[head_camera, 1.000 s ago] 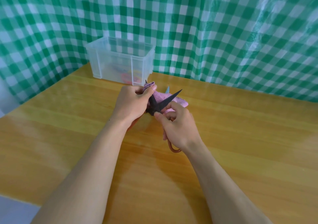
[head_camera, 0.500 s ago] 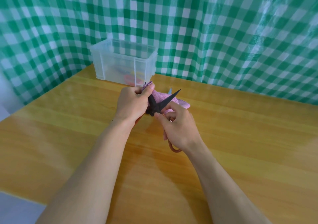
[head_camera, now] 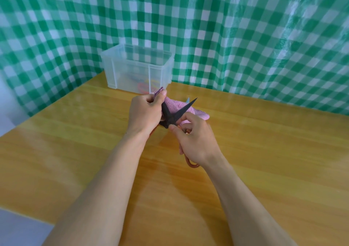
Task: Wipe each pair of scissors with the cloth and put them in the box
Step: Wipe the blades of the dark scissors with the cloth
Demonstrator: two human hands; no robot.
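No legible text, label, brand, number or sign was found. Surfaces checked: the clear box [head_camera: 132, 72] at 12 o'clock on the tabletop [head_camera: 264, 151], the pink cloth [head_camera: 173, 105], the dark scissors [head_camera: 181, 111] and the checked backdrop [head_camera: 245, 38]. None carries a readable marking.

Slid slightly up one blade of the scissors [head_camera: 172, 116] with the cloth [head_camera: 175, 105] pinched in the left hand [head_camera: 144, 113]. Now hides that blade's tip.

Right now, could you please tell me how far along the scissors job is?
Done, apparently: coloured handles show through the box wall. In hand: the right hand holds dark open scissors while the left hand pinches the pink cloth on one blade. Left: boxing this pair; a blue tip behind the cloth may be another.
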